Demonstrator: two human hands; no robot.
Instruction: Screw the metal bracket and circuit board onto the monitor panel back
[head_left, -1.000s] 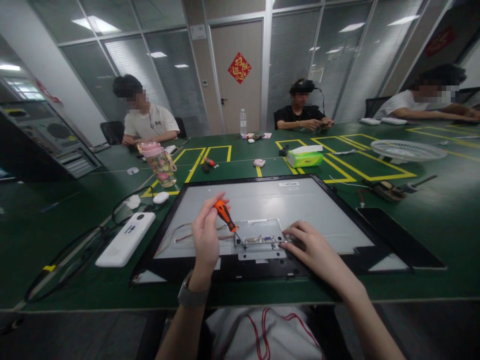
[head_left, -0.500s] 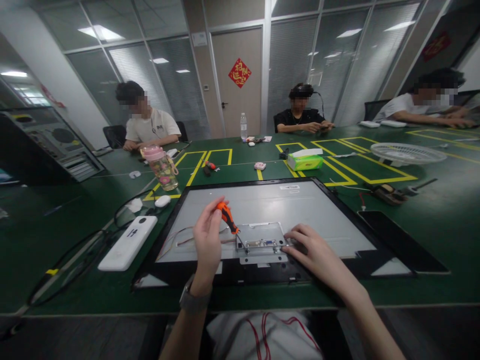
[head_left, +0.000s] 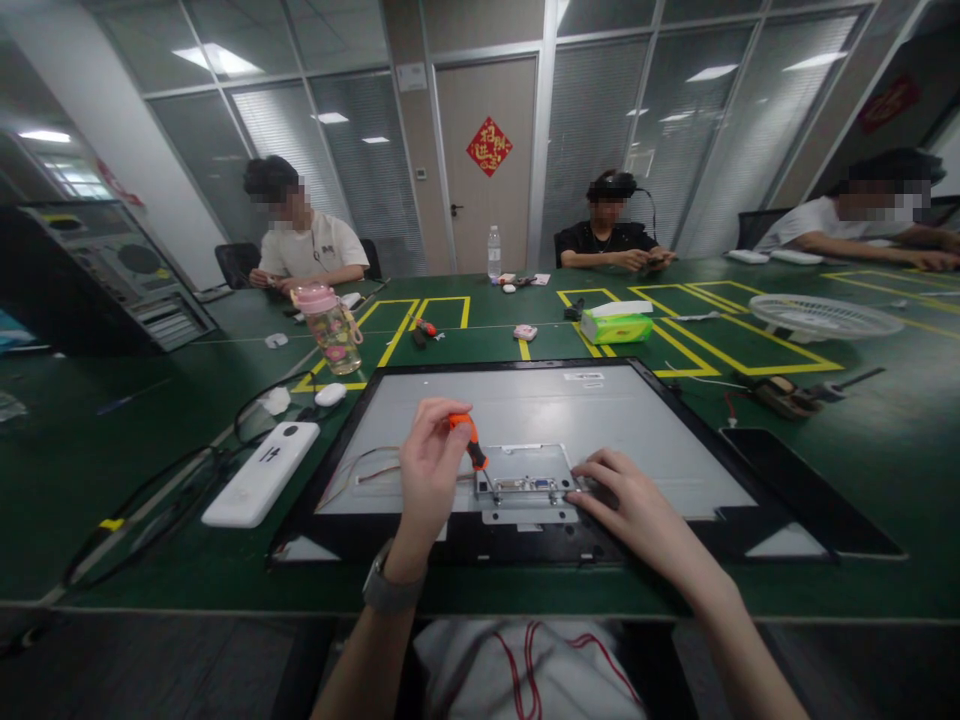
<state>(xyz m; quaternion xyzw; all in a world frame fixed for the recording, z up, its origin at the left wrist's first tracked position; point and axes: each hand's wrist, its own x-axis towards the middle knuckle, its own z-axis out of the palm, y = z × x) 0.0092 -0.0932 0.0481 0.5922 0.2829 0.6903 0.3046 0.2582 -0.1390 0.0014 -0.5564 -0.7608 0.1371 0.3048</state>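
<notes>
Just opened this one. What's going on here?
A person's left hand grips an orange-and-black screwdriver, tilted, its tip down at the near left of a metal bracket. The right hand is at the bracket's right edge. The bracket sits on a flat panel lying on a green table.

Pale door (head_left: 480, 212) between glass partitions (head_left: 361, 170)

The light is rather dim. White lamp shapes (head_left: 217, 60) show in the glass wall (head_left: 592, 130), and a soft pale glare lies on the grey panel (head_left: 540, 410). Near the edges, things look stretched.
</notes>
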